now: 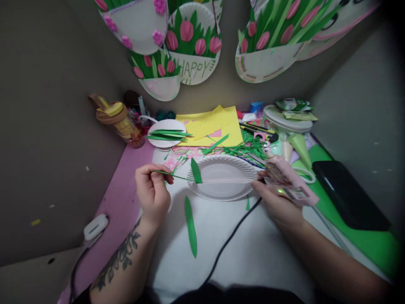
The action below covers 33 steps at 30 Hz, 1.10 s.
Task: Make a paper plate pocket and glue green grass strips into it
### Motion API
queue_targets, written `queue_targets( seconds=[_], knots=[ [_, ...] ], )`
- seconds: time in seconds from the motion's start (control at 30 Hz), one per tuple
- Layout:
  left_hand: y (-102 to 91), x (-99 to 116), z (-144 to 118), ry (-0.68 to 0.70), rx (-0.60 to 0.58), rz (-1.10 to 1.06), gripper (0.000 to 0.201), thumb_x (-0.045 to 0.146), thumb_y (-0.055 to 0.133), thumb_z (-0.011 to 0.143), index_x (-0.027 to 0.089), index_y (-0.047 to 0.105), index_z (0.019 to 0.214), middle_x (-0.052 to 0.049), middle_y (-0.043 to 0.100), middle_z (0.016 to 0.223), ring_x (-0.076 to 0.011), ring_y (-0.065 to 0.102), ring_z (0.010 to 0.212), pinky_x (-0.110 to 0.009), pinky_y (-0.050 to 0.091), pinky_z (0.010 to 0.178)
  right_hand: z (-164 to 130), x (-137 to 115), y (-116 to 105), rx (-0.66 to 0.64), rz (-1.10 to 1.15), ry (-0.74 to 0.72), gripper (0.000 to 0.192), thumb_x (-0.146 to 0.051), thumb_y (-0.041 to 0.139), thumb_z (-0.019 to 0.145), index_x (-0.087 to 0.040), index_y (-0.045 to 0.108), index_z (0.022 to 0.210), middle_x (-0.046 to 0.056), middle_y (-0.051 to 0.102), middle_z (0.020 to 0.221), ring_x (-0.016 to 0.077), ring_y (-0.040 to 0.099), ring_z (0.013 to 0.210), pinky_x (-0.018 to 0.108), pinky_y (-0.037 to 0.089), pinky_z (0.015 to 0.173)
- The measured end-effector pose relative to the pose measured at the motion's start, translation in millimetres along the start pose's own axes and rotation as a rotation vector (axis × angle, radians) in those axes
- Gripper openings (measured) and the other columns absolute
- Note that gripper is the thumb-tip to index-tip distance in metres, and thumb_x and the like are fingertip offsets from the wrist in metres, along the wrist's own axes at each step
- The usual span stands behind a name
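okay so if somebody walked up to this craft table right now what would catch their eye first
Probably the paper-plate tulip baskets hanging on the back wall, pink blooms over green leaves. Below them, a white paper plate sits mid-table; the left hand pinches a thin green paper stem at its edge, while the right hand grips a glue gun.

My left forearm [122,253] is bare and carries a dark tattoo of leaves and flowers running from near the wrist toward the elbow. My right forearm [329,257], across the black cable [228,242] from it, is bare too, unmarked. No rings or watch show on my left hand [153,192].
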<state>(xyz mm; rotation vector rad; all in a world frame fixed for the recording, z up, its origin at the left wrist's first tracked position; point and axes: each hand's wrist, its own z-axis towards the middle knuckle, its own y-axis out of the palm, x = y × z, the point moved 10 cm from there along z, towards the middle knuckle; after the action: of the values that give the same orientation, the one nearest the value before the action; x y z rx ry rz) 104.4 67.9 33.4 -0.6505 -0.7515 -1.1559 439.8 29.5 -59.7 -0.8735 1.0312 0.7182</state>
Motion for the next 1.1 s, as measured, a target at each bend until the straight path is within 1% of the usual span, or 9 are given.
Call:
queue_targets(
  seconds=[0.17, 0.3, 0.47, 0.57, 0.67, 0.8, 0.9, 0.97, 1.1],
  knots=[
    [3.3, -5, -1, -0.049, -0.022, 0.050, 0.011, 0.028, 0.043, 0.098, 0.020, 0.047, 0.092, 0.000, 0.058, 0.080, -0.0079, 0.053, 0.057, -0.022, 0.045, 0.053, 0, 1, 3, -0.026, 0.025, -0.016, 0.021, -0.033, 0.072, 0.076, -0.026, 0.067, 0.095, 0.001, 0.070, 0.091, 0.0208, 0.068, 0.090, 0.037, 0.052, 0.093],
    [7.0, -12, -4, -0.087, -0.071, 0.156, 0.011, 0.026, 0.041, 0.098, 0.020, 0.049, 0.093, -0.001, 0.057, 0.081, -0.0092, 0.053, 0.062, -0.024, 0.044, 0.057, 1, 4, 3, -0.038, -0.004, -0.008, 0.019, -0.034, 0.072, 0.075, -0.026, 0.067, 0.092, 0.001, 0.070, 0.090, 0.0204, 0.067, 0.089, 0.037, 0.052, 0.095],
    [16.8, -18, -8, -0.112, -0.176, 0.343, 0.010, 0.020, 0.042, 0.095, 0.020, 0.052, 0.094, 0.002, 0.054, 0.074, -0.0106, 0.053, 0.063, -0.023, 0.042, 0.059, -1, 6, 4, -0.048, 0.005, 0.015, 0.023, -0.037, 0.072, 0.076, -0.025, 0.067, 0.094, 0.002, 0.070, 0.096, 0.0219, 0.066, 0.096, 0.041, 0.048, 0.100],
    [24.6, -19, -7, -0.106, -0.239, 0.427, 0.010, 0.017, 0.043, 0.093, 0.020, 0.052, 0.092, 0.002, 0.054, 0.072, -0.0110, 0.052, 0.063, -0.023, 0.040, 0.060, -3, 9, 3, -0.038, 0.029, 0.037, 0.023, -0.038, 0.072, 0.076, -0.025, 0.067, 0.093, 0.001, 0.070, 0.095, 0.0210, 0.066, 0.094, 0.041, 0.048, 0.101],
    [28.4, -26, -7, -0.141, -0.269, 0.439, 0.009, 0.018, 0.042, 0.092, 0.020, 0.051, 0.090, 0.002, 0.055, 0.073, -0.0116, 0.051, 0.063, -0.024, 0.039, 0.059, -3, 9, 3, -0.041, 0.034, 0.035, 0.023, -0.038, 0.073, 0.075, -0.025, 0.067, 0.094, 0.001, 0.070, 0.094, 0.0205, 0.067, 0.093, 0.040, 0.049, 0.100],
    [29.5, -35, -8, -0.197, -0.273, 0.429, 0.009, 0.022, 0.042, 0.093, 0.020, 0.050, 0.088, 0.001, 0.055, 0.073, -0.0133, 0.052, 0.066, -0.025, 0.040, 0.061, -2, 7, 5, -0.058, 0.018, 0.003, 0.023, -0.036, 0.073, 0.077, -0.026, 0.068, 0.096, 0.001, 0.070, 0.093, 0.0199, 0.068, 0.091, 0.038, 0.052, 0.096],
    [34.0, -36, -10, -0.185, -0.308, 0.444, 0.009, 0.022, 0.044, 0.092, 0.020, 0.051, 0.086, 0.001, 0.055, 0.073, -0.0141, 0.052, 0.067, -0.026, 0.039, 0.063, -3, 7, 3, -0.029, 0.055, 0.005, 0.030, -0.036, 0.073, 0.077, -0.026, 0.066, 0.104, 0.001, 0.071, 0.095, 0.0205, 0.068, 0.092, 0.039, 0.051, 0.097],
    [36.2, -34, -10, -0.154, -0.321, 0.456, 0.010, 0.022, 0.044, 0.092, 0.020, 0.051, 0.085, 0.000, 0.055, 0.073, -0.0145, 0.052, 0.068, -0.026, 0.039, 0.063, -4, 6, 2, -0.016, 0.076, 0.006, 0.033, -0.035, 0.074, 0.076, -0.026, 0.066, 0.106, 0.001, 0.071, 0.097, 0.0208, 0.068, 0.095, 0.040, 0.049, 0.100],
    [37.6, -29, -9, -0.102, -0.324, 0.490, 0.011, 0.020, 0.044, 0.091, 0.020, 0.053, 0.085, -0.001, 0.056, 0.076, -0.0150, 0.053, 0.071, -0.027, 0.040, 0.065, -5, 4, 4, -0.029, 0.096, 0.019, 0.023, -0.033, 0.074, 0.076, -0.026, 0.067, 0.097, 0.000, 0.071, 0.096, 0.0207, 0.068, 0.096, 0.040, 0.049, 0.100]
  ],
)
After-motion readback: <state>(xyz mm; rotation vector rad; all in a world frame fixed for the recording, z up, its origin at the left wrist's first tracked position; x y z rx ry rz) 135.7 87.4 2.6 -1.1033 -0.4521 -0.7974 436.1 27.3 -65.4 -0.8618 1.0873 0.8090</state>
